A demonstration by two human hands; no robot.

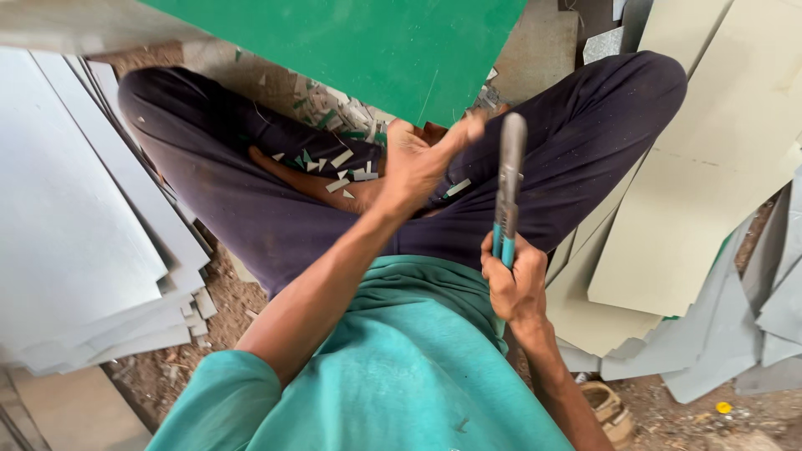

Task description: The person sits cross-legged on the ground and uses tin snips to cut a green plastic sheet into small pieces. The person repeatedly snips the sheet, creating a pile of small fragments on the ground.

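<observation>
A large green sheet slants across the top of the view, its lower corner over my crossed legs. My left hand grips that lower edge, thumb stretched out to the right. My right hand is closed around the blue handles of a pair of metal pliers, which point upward toward the sheet's corner with the jaws a little below the edge. Small green and white offcuts lie scattered on my lap and foot.
A stack of grey-white sheets lies at my left. Beige sheets lean at my right, with grey sheet pieces below them. The ground is dirt with debris; a sandal sits near my right elbow.
</observation>
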